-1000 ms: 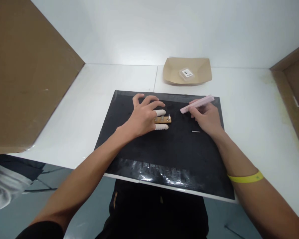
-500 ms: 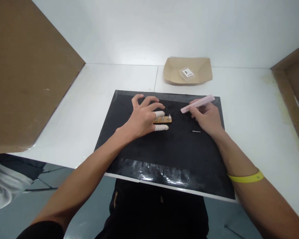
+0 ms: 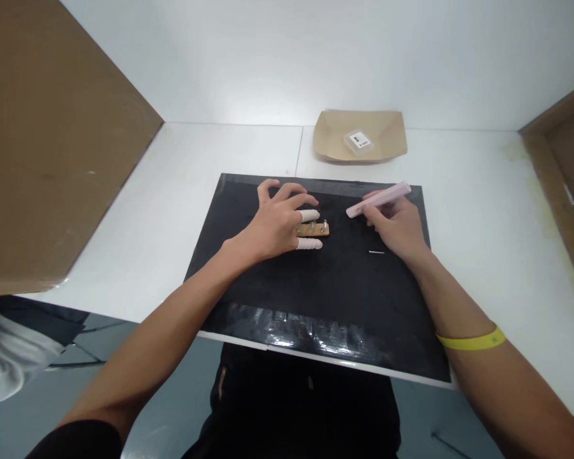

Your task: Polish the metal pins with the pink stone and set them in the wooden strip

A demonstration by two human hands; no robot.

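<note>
A small yellowish strip (image 3: 319, 230) with little clear and metal parts on it lies on the black mat (image 3: 316, 280). Around its left end is my left hand (image 3: 280, 223), with white covers on thumb and index finger, one on each side of the strip. These two fingers are apart, the others spread and bent; whether they touch the strip is unclear. My right hand (image 3: 396, 223) is closed on a pale pink stick-like tool (image 3: 380, 199), its narrow end pointing left. A thin metal pin (image 3: 376, 252) rests on the mat, below and left of that hand.
Behind the mat stands a brown paper tray (image 3: 325, 137) holding a small clear case (image 3: 358, 141) with a white label. Cardboard panels (image 3: 52, 140) rise at the left and right. Part of another person's clothing (image 3: 14, 357) shows at the lower left.
My left hand has shifted very slightly right and up beside the strip. My right hand and the pink tool look nearly still.
</note>
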